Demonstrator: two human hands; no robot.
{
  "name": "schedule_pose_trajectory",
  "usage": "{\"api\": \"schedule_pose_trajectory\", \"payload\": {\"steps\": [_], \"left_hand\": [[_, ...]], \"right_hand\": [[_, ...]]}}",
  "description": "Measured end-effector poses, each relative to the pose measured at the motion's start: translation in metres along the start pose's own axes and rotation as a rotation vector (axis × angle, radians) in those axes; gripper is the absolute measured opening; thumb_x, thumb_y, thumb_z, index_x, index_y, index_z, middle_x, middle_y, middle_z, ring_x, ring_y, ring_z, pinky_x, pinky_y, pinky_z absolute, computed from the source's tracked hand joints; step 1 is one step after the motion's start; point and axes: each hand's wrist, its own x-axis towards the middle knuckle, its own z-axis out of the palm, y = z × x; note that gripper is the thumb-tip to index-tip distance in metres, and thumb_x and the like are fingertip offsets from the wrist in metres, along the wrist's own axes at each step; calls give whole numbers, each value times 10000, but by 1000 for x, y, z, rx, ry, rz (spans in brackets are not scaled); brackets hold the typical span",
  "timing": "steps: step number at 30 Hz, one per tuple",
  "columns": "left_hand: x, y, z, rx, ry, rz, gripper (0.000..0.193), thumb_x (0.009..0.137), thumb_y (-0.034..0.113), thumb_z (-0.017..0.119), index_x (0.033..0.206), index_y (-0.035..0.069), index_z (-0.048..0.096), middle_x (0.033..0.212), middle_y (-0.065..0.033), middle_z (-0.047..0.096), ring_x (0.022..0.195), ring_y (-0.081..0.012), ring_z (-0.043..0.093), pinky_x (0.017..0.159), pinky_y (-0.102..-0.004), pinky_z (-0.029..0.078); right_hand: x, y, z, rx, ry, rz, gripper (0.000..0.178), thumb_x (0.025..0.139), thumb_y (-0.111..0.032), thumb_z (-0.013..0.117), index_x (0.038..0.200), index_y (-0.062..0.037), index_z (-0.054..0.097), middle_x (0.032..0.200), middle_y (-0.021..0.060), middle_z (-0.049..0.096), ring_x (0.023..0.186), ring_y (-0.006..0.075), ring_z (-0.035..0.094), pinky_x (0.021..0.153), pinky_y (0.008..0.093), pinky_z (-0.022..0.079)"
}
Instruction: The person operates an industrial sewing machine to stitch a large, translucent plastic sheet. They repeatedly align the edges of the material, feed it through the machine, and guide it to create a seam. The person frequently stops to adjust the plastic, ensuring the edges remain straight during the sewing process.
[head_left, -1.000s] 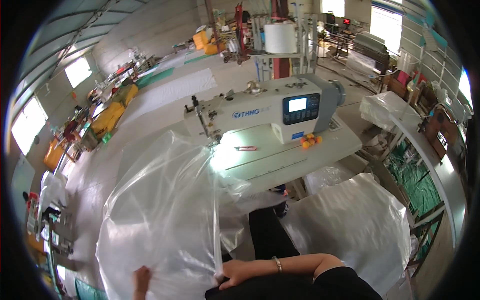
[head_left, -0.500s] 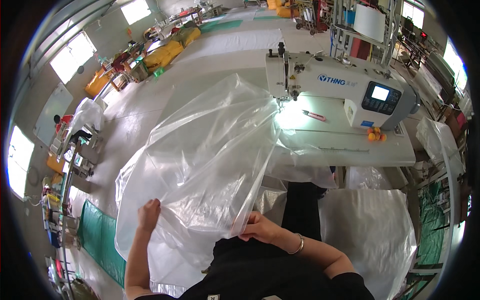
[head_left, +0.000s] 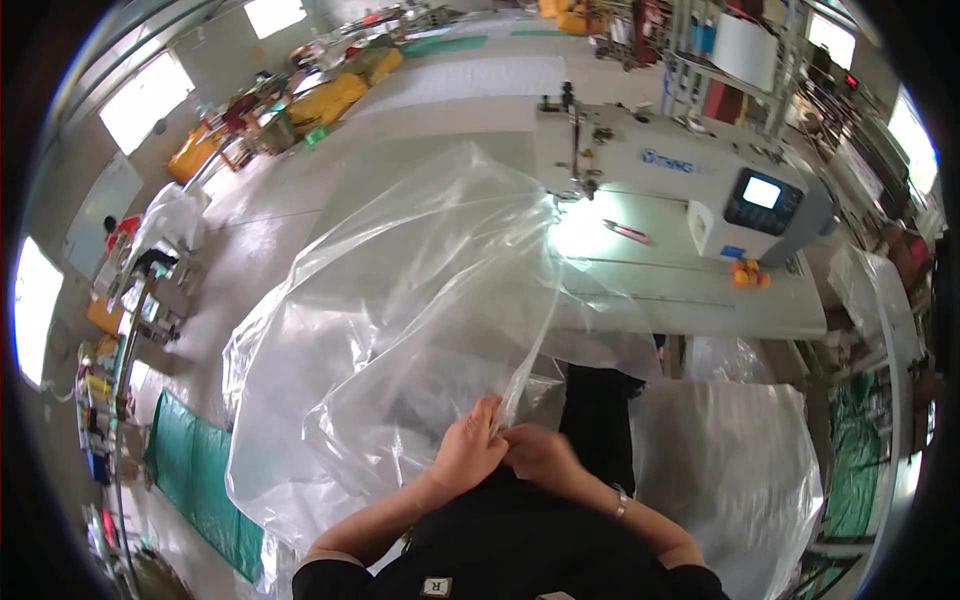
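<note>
A large sheet of clear plastic film [head_left: 400,300] spreads over the left of the sewing table and drapes down in front of me. Its far end reaches the needle area of a white sewing machine [head_left: 660,150], under a bright lamp. Close to my body, my left hand [head_left: 468,448] and my right hand [head_left: 540,458] meet at the film's near edge, both closed on it. The right hand is slightly blurred, and the exact pinch is partly hidden by the fingers. A bracelet sits on my right wrist.
On the machine bed [head_left: 690,290] lie red-handled thread snips [head_left: 628,233] and small orange balls [head_left: 750,273]. More plastic sheeting [head_left: 725,480] hangs at the lower right. Green sheeting [head_left: 200,480] lies at the lower left. A thread cone [head_left: 746,50] stands behind the machine.
My left hand has moved right from the film's left part to join my right hand. The right hand has shifted slightly right, and the film's near edge is gathered between them.
</note>
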Motion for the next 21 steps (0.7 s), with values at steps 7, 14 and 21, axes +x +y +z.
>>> {"api": "schedule_pose_trajectory", "payload": {"steps": [7,14,21], "left_hand": [[-43,-14,-4,64,130,84,79,798,58,565,873,46,543,868,-137,589,913,-351,576,737,-434,478],[-102,-25,-41,294,310,120,77,785,59,575,861,59,561,850,-106,577,878,-321,573,749,-403,474],[-98,-33,-40,-168,-10,-32,239,737,17,590,973,31,553,858,-136,597,864,-357,590,773,-402,474]], "right_hand": [[-47,90,-150,-890,915,5,651,753,-251,765,1277,6,478,1268,176,537,1164,333,493,1005,423,377],[-68,114,-158,-560,337,130,173,742,-98,713,852,-10,612,766,104,640,713,211,602,719,338,480],[-78,-64,-87,-493,140,17,273,816,-199,716,1000,-34,600,871,137,639,761,279,622,728,399,500]]}}
